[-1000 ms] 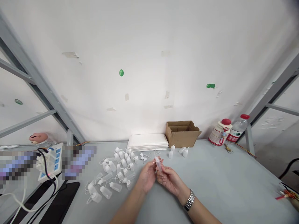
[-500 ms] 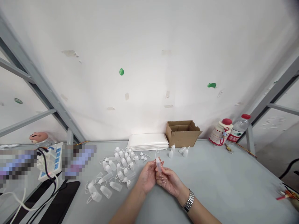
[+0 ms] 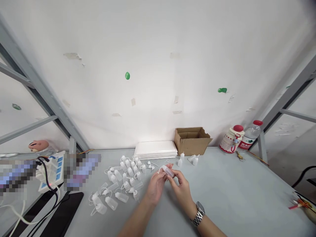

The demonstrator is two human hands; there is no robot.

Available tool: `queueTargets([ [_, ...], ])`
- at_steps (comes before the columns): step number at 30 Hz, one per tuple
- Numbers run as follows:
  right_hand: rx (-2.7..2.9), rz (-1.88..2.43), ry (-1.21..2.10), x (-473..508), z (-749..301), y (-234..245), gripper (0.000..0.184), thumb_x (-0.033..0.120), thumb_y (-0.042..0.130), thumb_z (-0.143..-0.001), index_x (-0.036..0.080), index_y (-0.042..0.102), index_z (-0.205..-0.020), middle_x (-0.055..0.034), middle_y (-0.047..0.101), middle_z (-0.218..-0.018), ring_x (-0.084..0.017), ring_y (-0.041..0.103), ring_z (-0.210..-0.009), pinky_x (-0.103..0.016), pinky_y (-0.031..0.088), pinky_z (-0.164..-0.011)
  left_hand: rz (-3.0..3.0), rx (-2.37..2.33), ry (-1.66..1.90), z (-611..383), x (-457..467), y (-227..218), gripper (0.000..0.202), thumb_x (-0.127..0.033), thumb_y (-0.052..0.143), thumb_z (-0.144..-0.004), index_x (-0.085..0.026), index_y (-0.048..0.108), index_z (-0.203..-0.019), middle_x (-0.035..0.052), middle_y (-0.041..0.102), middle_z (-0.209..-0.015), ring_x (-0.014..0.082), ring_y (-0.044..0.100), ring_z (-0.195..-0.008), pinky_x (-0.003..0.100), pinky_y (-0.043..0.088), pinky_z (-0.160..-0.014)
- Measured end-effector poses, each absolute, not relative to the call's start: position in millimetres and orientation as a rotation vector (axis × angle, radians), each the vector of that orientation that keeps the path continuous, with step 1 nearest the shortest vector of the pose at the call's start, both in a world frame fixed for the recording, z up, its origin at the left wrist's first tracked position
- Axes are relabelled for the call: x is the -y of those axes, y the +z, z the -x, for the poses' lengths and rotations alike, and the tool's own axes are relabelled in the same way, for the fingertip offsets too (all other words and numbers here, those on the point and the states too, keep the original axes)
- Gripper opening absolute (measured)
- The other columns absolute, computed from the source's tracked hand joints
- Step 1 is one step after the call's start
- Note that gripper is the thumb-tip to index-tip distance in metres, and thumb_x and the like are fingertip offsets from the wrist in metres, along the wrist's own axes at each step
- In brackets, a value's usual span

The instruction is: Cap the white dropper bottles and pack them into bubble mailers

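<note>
Between my two hands is a small translucent squeeze bottle (image 3: 168, 171), tilted, with its capped end pointing up and to the left. My left hand (image 3: 157, 186) grips it near the cap, and my right hand (image 3: 181, 187) pinches its lower end between thumb and fingers. A wristwatch shows on the right wrist. Left of my hands, a cluster of similar bottles (image 3: 121, 197) with looped cap straps lies and stands on the grey table. A few loose white caps (image 3: 150, 165) lie just beyond my left hand.
Against the wall are a stack of white sheets (image 3: 155, 149) and an open cardboard box (image 3: 191, 147), with a few small bottles (image 3: 195, 160) before it. A cream flask (image 3: 230, 141) and a water bottle (image 3: 250, 135) stand at the right. A power strip (image 3: 59, 169) with cables sits left.
The squeeze bottle has turned from nearly upright to a slant, its base swinging right. My right hand has rotated, its back now facing up more, and the watch face has come into view.
</note>
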State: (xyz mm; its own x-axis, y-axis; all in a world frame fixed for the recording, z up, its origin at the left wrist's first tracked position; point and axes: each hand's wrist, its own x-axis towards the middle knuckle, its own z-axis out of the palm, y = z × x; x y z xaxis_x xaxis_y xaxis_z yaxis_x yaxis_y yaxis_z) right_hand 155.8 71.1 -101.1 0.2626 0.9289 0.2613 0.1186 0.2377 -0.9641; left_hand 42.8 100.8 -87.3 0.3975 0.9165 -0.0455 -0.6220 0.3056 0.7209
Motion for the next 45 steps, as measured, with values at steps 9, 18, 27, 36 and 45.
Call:
queueTargets([
  [9, 1.153, 1.182, 0.649, -69.0, -152.3, -109.8, 0.02, 0.037, 0.067, -0.076, 0.024, 0.068, -0.09, -0.0076, 0.068, -0.089, -0.023, 0.058, -0.083, -0.036, 0.043, -0.078, -0.581, -0.466, 1.022, -43.2, -99.3, -84.5, 0.031, -0.03, 0.058, -0.073, -0.014, 0.072, -0.095, 0.0113, 0.07, -0.104, 0.0298, 0.052, -0.116, 0.043, 0.03, -0.105],
  [18, 1.43, 1.146, 0.282, -73.4, -155.4, -114.6, 0.015, 0.021, 0.062, -0.081, 0.024, 0.067, -0.095, -0.0042, 0.068, -0.076, -0.018, 0.054, -0.063, -0.039, 0.037, -0.074, -0.551, -0.5, 1.005, -44.2, -100.2, -88.6, 0.031, -0.032, 0.058, -0.073, -0.013, 0.071, -0.094, 0.0116, 0.069, -0.107, 0.0293, 0.05, -0.118, 0.041, 0.033, -0.103],
  [27, 1.652, 1.17, -0.154, -72.6, -155.1, -113.5, 0.016, 0.014, 0.052, -0.087, 0.018, 0.057, -0.101, -0.0003, 0.062, -0.069, -0.013, 0.052, -0.057, -0.037, 0.038, -0.074, -0.559, -0.53, 0.991, -44.2, -102.1, -93.1, 0.028, -0.03, 0.057, -0.073, -0.013, 0.071, -0.09, 0.011, 0.07, -0.101, 0.0288, 0.053, -0.113, 0.041, 0.037, -0.098],
  [36, 1.39, 1.257, 0.227, -69.4, -148.3, -119.1, 0.013, 0.031, 0.054, -0.087, 0.023, 0.064, -0.091, -0.0039, 0.065, -0.076, -0.019, 0.057, -0.072, -0.032, 0.045, -0.065, -0.558, -0.526, 0.977, -46.2, -101.3, -96.8, 0.034, -0.031, 0.057, -0.073, -0.014, 0.07, -0.099, 0.0088, 0.071, -0.097, 0.025, 0.057, -0.107, 0.038, 0.033, -0.102],
  [45, 1.14, 1.358, 0.686, -69.6, -152.0, -110.5, 0.027, 0.046, 0.057, -0.08, 0.021, 0.062, -0.087, -0.0058, 0.065, -0.083, -0.021, 0.06, -0.076, -0.033, 0.048, -0.072, -0.941, -0.793, 1.026, -41.3, -108.9, -101.4, 0.043, -0.041, 0.044, -0.079, -0.014, 0.067, -0.103, 0.0128, 0.066, -0.107, 0.0272, 0.057, -0.105, 0.044, 0.039, -0.096],
])
